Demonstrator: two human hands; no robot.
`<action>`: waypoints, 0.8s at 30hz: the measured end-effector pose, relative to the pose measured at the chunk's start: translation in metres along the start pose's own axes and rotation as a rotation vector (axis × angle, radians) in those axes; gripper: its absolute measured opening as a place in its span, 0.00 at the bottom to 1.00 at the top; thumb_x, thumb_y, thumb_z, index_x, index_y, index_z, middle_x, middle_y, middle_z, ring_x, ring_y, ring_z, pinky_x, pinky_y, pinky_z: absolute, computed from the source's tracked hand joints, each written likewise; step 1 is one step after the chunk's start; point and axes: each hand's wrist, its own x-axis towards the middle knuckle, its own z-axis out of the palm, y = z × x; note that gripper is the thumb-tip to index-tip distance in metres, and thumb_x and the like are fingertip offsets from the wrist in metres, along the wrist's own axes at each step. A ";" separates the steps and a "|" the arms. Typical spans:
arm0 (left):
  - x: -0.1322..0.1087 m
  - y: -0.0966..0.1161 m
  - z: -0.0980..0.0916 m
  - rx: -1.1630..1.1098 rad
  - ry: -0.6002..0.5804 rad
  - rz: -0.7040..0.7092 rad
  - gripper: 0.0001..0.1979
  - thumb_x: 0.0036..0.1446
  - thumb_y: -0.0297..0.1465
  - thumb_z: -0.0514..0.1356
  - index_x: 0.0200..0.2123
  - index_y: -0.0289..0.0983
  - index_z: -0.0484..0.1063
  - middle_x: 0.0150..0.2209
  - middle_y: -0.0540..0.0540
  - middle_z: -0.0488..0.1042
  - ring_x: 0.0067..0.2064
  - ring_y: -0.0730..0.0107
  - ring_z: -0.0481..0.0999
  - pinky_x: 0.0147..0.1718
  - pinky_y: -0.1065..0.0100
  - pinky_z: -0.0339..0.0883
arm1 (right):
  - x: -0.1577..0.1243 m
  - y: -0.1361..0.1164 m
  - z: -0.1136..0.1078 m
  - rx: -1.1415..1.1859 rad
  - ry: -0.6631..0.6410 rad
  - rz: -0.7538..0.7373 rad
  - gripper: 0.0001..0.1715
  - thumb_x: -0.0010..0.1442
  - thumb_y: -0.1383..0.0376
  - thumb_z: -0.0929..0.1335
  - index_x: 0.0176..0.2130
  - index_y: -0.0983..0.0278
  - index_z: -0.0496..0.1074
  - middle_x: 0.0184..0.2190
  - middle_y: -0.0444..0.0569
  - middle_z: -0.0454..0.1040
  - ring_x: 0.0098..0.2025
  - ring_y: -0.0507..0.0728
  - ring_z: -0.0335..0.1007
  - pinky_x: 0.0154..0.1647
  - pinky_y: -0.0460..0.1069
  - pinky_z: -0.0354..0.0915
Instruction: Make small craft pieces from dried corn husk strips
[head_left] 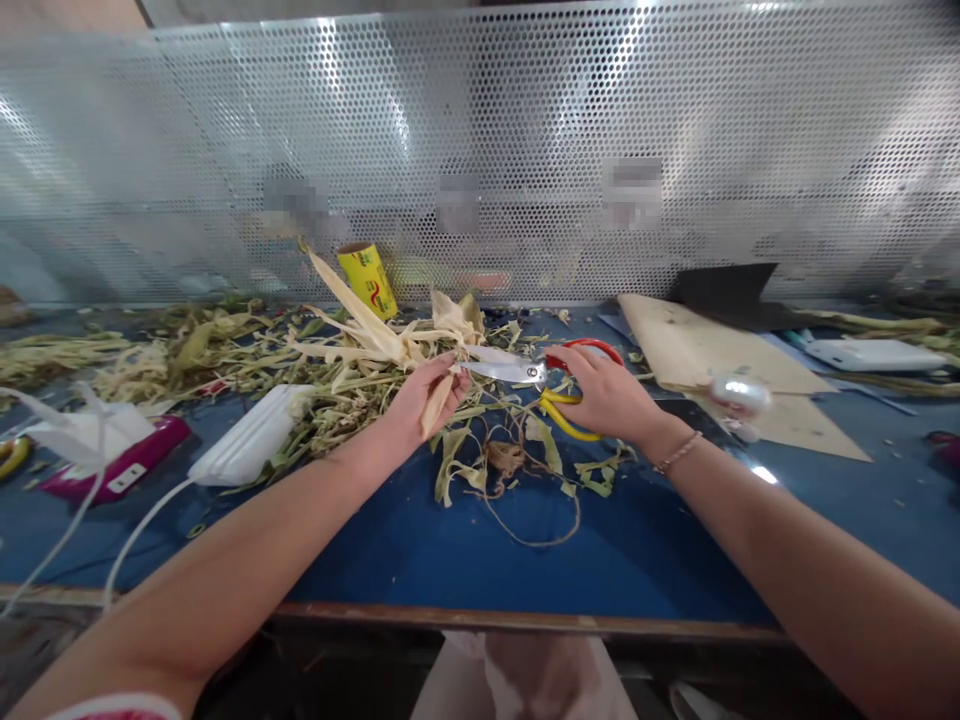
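Note:
My left hand (431,392) is closed around a bunch of pale dried husk strips (375,330), which fan out to the upper left and hang below my fingers. In my right hand (604,392) is a pair of scissors (517,368) with one red and one yellow handle. Their blades are apart and point left, with the tips right at the husk by my left fingertips. Below the blades lie curled dry leaf scraps (504,458) and a loop of thin stem. A heap of dried plant stalks (337,405) lies behind my left hand.
A yellow tube (367,280) stands tilted before the perforated metal screen (510,130). White power strips (251,435) with cords and a magenta box (124,460) sit at left. Brown cardboard (697,345), a shiny round object (739,395) and a white device (874,354) are at right.

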 end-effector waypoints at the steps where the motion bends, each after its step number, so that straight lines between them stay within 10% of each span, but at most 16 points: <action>1: 0.000 -0.001 0.000 0.010 0.008 0.007 0.05 0.51 0.20 0.53 0.26 0.30 0.66 0.22 0.48 0.66 0.23 0.81 0.67 0.25 0.79 0.67 | 0.000 -0.001 0.000 -0.002 -0.006 -0.003 0.31 0.51 0.59 0.64 0.53 0.65 0.58 0.45 0.57 0.68 0.43 0.63 0.68 0.40 0.56 0.65; 24: -0.005 -0.009 0.004 0.101 -0.031 -0.025 0.09 0.49 0.18 0.51 0.20 0.32 0.62 0.19 0.48 0.64 0.23 0.80 0.67 0.25 0.78 0.67 | 0.002 -0.005 -0.003 -0.099 0.012 -0.011 0.28 0.51 0.59 0.64 0.51 0.65 0.62 0.39 0.54 0.73 0.35 0.59 0.70 0.30 0.49 0.63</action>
